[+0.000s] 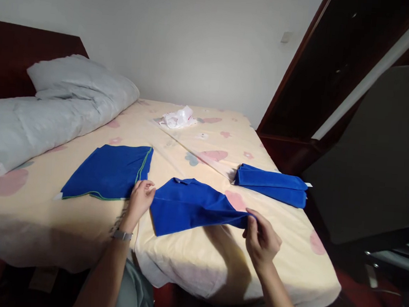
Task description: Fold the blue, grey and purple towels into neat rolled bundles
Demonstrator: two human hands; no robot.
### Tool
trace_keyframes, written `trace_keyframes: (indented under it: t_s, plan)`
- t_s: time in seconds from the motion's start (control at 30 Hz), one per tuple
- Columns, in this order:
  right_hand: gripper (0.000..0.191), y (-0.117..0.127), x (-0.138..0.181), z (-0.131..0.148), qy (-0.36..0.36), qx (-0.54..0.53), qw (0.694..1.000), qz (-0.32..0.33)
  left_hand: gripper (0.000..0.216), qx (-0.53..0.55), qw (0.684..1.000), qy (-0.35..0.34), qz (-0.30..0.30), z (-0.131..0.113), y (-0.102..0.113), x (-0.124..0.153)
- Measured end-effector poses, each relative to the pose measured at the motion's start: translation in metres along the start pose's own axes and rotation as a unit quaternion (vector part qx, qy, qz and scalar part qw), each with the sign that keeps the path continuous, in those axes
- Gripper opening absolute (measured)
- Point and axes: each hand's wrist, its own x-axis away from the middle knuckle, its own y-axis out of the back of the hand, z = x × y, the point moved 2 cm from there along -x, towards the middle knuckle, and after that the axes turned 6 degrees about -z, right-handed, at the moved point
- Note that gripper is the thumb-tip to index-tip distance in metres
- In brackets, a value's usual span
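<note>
A blue cloth stretches between my two hands above the near part of the bed. My right hand pinches its right end between thumb and fingers, and that end is gathered and lifted off the sheet. At the cloth's left edge, my left hand has its fingers closed on the border; a metal-banded watch circles that wrist. Just beyond my left hand lies a flat blue cloth with green edging, partly covered by the fingers. Farther right rests a folded stack of blue cloths.
The bed has a pale yellow sheet with pink prints. A crumpled white plastic bag lies near the wall. Grey bedding is heaped at the left by the dark headboard. Dark furniture stands at the right.
</note>
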Motion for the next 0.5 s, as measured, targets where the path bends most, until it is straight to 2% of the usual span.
trace_keyframes:
  t_s: [0.03, 0.07, 0.13, 0.17, 0.2, 0.23, 0.3, 0.33, 0.37, 0.43, 0.5]
  plan:
    - [0.022, -0.004, 0.003, 0.008, 0.036, -0.005, 0.999, 0.029, 0.025, -0.004, 0.999, -0.042, 0.033, -0.016, -0.005, 0.01]
    - [0.024, -0.008, 0.006, 0.018, 0.078, -0.017, 0.995, 0.065, 0.027, -0.007, 0.99, -0.1, 0.097, -0.034, -0.012, 0.024]
    - [0.028, -0.017, 0.012, 0.037, 0.151, -0.048, 0.978, 0.139, 0.043, 0.005, 0.935, -0.217, 0.28, -0.072, -0.029, 0.058]
    - [0.029, -0.02, 0.014, 0.045, 0.17, -0.065, 0.97, 0.163, 0.053, 0.008, 0.903, -0.251, 0.347, -0.087, -0.036, 0.074]
    - [0.028, -0.021, 0.015, 0.051, 0.169, -0.08, 0.967, 0.174, 0.053, 0.0, 0.886, -0.266, 0.379, -0.099, -0.041, 0.088]
    - [0.024, -0.02, 0.014, 0.055, 0.147, -0.093, 0.97, 0.17, 0.045, -0.023, 0.879, -0.269, 0.393, -0.108, -0.044, 0.099]
    - [0.012, -0.016, 0.007, 0.058, 0.066, -0.126, 0.979, 0.148, 0.024, -0.093, 0.88, -0.266, 0.382, -0.117, -0.043, 0.111]
    - [0.009, -0.013, 0.003, 0.058, 0.026, -0.151, 0.976, 0.156, 0.021, -0.119, 0.879, -0.269, 0.375, -0.12, -0.039, 0.115]
    - [0.016, -0.011, 0.0, 0.059, -0.003, -0.177, 0.967, 0.184, 0.021, -0.128, 0.877, -0.279, 0.37, -0.123, -0.033, 0.118]
    - [0.033, -0.009, -0.001, 0.063, -0.015, -0.216, 0.937, 0.275, 0.023, -0.104, 0.877, -0.307, 0.354, -0.131, -0.017, 0.124]
    - [0.035, -0.008, 0.007, 0.067, -0.002, -0.217, 0.907, 0.36, 0.025, -0.054, 0.883, -0.336, 0.324, -0.142, 0.001, 0.132]
